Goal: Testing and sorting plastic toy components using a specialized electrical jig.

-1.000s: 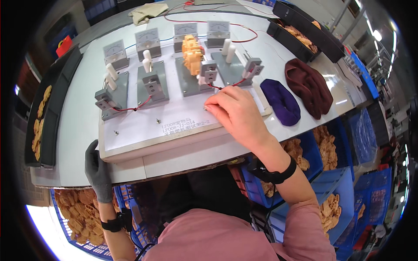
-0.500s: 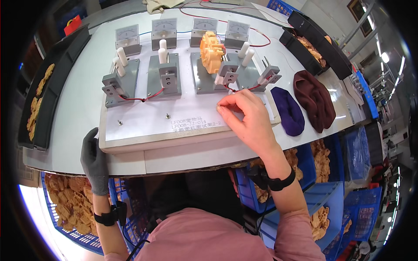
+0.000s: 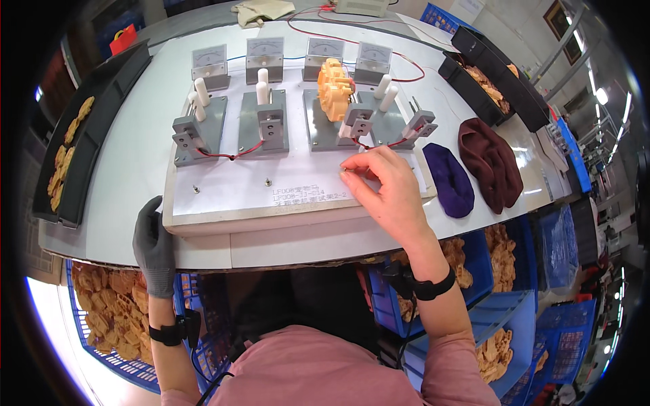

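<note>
My right hand [image 3: 389, 189] is bare and reaches over the front of a white test board [image 3: 298, 213]. Its thumb and forefinger pinch a tiny metal toggle switch, mostly hidden by the fingertips. Two similar toggle switches [image 3: 268, 182] stand to its left. Above the hand, a yellow-orange plastic gearbox [image 3: 334, 91] sits upright on one of the grey metal fixtures [image 3: 318, 135], next to white pegs [image 3: 386, 95]. My left hand [image 3: 153, 243], in a grey glove, rests at the board's left front corner. Its fingers point upward and hold nothing visible.
Several analog meters [image 3: 265, 59] line the board's back. A black tray [image 3: 51, 169] with yellow parts lies left, and black bins [image 3: 477, 81] back right. Purple cloth [image 3: 447, 181] and brown cloth [image 3: 489, 166] lie right. Blue crates [image 3: 491, 321] of parts stand below the table.
The view has shifted slightly, so the board and fixtures appear a little lower and farther right. My right hand keeps its pinch at the same switch, and the left stays at the corner.
</note>
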A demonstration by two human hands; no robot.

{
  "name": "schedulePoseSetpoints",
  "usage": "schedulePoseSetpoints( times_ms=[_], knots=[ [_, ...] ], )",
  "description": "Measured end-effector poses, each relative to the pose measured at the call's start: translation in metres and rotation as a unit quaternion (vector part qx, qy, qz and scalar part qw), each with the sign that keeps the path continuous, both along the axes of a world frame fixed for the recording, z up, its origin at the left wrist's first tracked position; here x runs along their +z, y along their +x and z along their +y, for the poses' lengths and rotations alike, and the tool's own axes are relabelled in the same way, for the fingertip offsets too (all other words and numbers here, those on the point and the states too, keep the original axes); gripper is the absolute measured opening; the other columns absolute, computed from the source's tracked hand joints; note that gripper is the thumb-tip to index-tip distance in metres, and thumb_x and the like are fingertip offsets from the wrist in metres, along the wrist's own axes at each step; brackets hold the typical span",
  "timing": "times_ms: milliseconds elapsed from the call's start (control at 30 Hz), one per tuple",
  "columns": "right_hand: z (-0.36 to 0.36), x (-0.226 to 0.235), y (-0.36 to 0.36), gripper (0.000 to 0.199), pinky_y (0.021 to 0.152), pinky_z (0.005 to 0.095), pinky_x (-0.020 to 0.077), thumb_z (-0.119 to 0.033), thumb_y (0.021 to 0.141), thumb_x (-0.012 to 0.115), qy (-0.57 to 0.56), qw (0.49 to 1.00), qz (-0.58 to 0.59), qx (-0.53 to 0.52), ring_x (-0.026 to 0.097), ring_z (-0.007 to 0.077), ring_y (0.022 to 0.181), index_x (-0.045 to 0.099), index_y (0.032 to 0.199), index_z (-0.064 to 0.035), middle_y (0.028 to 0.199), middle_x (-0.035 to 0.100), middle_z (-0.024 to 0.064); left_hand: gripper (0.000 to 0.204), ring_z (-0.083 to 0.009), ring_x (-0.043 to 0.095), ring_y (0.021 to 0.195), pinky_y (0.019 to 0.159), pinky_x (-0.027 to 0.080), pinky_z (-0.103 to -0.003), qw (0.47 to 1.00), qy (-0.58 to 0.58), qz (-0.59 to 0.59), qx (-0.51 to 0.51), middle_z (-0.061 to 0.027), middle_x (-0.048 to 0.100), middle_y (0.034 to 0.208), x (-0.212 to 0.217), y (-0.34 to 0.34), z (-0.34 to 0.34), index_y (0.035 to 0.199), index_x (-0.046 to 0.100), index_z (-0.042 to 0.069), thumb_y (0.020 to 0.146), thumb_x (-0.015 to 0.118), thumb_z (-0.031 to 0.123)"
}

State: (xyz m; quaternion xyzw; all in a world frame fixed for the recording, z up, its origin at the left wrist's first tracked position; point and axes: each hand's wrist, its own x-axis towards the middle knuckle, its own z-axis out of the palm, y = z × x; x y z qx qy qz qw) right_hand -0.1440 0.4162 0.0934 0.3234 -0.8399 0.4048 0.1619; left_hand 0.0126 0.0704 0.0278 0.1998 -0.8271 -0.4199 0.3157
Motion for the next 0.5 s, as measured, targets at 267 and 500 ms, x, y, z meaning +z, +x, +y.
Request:
schedulePoseSetpoints(
  times_ms=[267, 500],
  knots=[
    [-0.0015, 0.0015, 0.0014, 0.01, 0.073, 0.0351, 0.0458, -0.013, 0.085, 0.073, 0.008, 1.0, -0.005, 0.001, 0.061, 0.0209, 0.08, 0.071, 0.094, -0.0094, 0.082, 0.063, 0.0023, 0.031, -0.0105, 0.053, 0.079, 0.077, 0.046, -0.025, 0.999, -0.012, -0.033, 0.022, -0.0043, 0.059, 0.086, 0.0067, 0.0015, 0.0063, 0.125, 0.062, 0.002, 0.096, 0.054, 0.007],
    [-0.0018, -0.0015, -0.0011, 0.008, 0.072, 0.0348, 0.044, -0.01, 0.083, 0.074, 0.014, 0.999, 0.032, 0.007, 0.059, 0.0207, 0.075, 0.07, 0.089, -0.0097, 0.08, 0.062, 0.0008, 0.03, -0.0125, 0.056, 0.08, 0.078, 0.047, -0.028, 0.998, -0.023, -0.045, 0.034, -0.0067, 0.062, 0.089, 0.0047, 0.0008, 0.0037, 0.125, 0.063, 0.004, 0.097, 0.054, 0.008]
  ],
)
